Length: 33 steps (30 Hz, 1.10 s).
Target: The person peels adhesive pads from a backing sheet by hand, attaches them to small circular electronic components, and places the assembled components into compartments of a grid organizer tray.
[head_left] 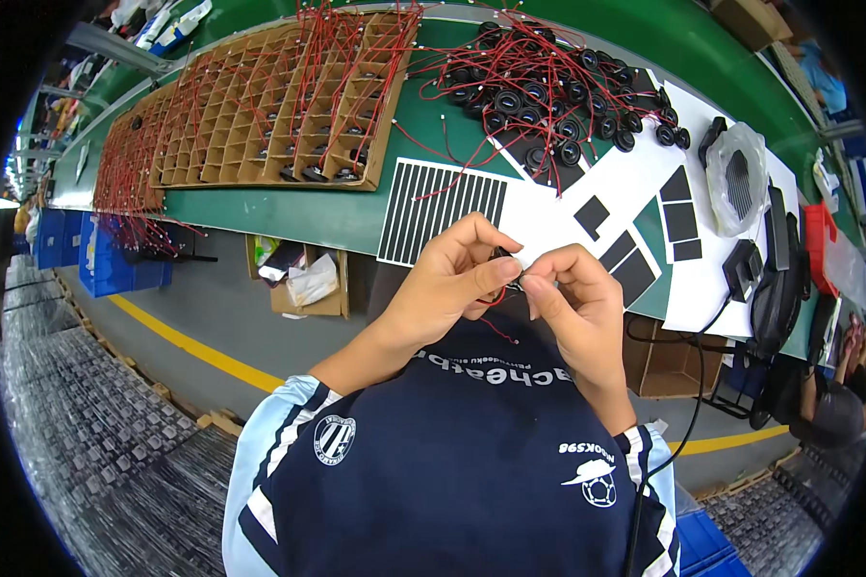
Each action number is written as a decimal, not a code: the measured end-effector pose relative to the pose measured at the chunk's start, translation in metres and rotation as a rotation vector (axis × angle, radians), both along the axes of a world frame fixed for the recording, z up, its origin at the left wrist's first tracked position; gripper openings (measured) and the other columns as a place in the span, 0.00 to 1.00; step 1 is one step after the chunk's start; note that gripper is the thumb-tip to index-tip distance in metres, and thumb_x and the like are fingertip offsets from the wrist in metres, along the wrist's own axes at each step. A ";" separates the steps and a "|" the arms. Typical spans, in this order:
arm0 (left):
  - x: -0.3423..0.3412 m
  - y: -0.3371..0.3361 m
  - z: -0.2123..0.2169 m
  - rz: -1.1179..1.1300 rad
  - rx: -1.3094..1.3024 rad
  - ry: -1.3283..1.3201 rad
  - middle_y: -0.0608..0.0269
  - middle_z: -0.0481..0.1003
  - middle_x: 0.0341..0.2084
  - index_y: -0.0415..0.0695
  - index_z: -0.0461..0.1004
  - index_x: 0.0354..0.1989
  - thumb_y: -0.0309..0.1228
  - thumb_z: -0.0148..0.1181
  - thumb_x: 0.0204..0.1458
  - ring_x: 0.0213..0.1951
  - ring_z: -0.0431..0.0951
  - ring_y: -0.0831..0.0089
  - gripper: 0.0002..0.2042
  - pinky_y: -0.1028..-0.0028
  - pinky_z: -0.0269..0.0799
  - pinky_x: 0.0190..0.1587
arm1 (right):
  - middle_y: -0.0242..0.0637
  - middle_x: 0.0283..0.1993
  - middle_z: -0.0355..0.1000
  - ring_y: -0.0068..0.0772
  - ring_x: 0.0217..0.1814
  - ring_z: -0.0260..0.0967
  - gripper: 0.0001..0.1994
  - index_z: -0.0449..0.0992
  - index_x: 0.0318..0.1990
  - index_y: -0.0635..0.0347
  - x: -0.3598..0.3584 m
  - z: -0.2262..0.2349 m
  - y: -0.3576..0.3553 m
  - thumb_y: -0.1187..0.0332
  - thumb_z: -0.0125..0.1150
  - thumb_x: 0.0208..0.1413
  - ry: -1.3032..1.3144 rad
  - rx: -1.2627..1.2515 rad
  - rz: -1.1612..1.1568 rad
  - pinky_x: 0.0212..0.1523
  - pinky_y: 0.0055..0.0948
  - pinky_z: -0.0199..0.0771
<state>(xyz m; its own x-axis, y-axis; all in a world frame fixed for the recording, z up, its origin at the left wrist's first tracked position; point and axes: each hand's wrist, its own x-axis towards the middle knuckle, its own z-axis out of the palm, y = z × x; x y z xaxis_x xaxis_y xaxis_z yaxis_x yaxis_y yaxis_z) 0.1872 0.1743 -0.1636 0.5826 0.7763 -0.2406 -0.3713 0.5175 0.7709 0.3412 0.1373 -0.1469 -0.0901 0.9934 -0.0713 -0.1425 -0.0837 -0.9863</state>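
Observation:
Close in front of my chest, both hands meet at their fingertips around a small black round speaker (pixel 499 253) with a red wire (pixel 496 300) hanging below it. My left hand (pixel 452 277) is closed, thumb and fingers pinching the speaker. My right hand (pixel 579 300) pinches at the speaker's edge from the other side. Most of the speaker lies hidden behind the fingers. Just beyond my hands, a white sheet with black adhesive strips (pixel 443 212) lies on the green table (pixel 289 215).
Beyond the sheet is a pile of black speakers (pixel 534 96) with tangled red wires. Divided cardboard trays (pixel 226 125) holding wired speakers stand at the left. Sheets with black patches (pixel 681 219), a clear plastic bag (pixel 738 181) and a black cable (pixel 700 385) are at the right.

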 end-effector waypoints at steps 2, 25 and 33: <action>0.002 -0.001 0.001 0.033 0.025 0.060 0.71 0.62 0.17 0.41 0.64 0.36 0.30 0.53 0.49 0.15 0.55 0.89 0.09 0.86 0.48 0.15 | 0.28 0.22 0.65 0.13 0.23 0.59 0.04 0.68 0.31 0.66 0.000 -0.002 0.000 0.75 0.54 0.49 -0.018 -0.011 -0.008 0.24 0.12 0.58; -0.003 -0.001 0.007 0.103 0.139 0.174 0.63 0.68 0.20 0.39 0.60 0.43 0.27 0.52 0.50 0.15 0.60 0.87 0.13 0.88 0.54 0.16 | 0.35 0.21 0.65 0.27 0.26 0.61 0.06 0.68 0.25 0.63 0.007 -0.008 0.005 0.70 0.56 0.46 -0.430 0.133 0.035 0.30 0.23 0.60; -0.005 -0.003 0.002 0.143 0.092 0.105 0.60 0.68 0.19 0.41 0.56 0.37 0.28 0.50 0.52 0.13 0.61 0.85 0.09 0.87 0.53 0.14 | 0.34 0.22 0.63 0.24 0.25 0.60 0.06 0.69 0.23 0.66 0.010 -0.009 0.009 0.72 0.55 0.47 -0.295 0.156 0.115 0.28 0.20 0.59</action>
